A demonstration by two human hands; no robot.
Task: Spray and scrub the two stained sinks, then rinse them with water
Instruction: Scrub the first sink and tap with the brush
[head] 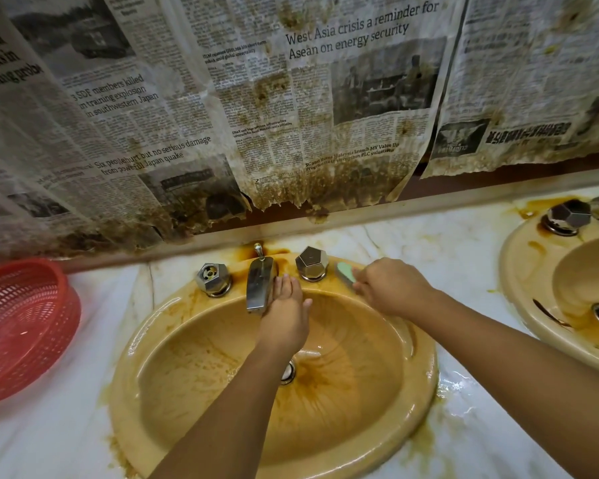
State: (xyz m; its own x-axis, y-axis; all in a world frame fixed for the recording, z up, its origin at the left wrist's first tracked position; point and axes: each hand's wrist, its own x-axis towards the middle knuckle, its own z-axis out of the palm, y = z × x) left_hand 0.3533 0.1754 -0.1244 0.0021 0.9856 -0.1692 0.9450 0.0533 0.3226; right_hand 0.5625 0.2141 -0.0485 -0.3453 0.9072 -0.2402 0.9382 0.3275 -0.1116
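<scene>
Fingers (359, 289) of right hand (393, 288) grip the sponge (346, 275) on the sink (426, 371) rim; left hand (284, 319) fingers lie straight against the spout (258, 285).

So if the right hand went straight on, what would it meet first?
Probably the right tap knob: the right hand holds a sponge just beside it. Depth is unclear.

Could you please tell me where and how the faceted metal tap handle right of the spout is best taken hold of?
Take the faceted metal tap handle by its flat side facets, fingertips coming down from above: it stands upright on the stained yellow sink's rim, and the faces should resist slipping. The right hand nearest it holds a green sponge, so the left hand seems freer.
</scene>
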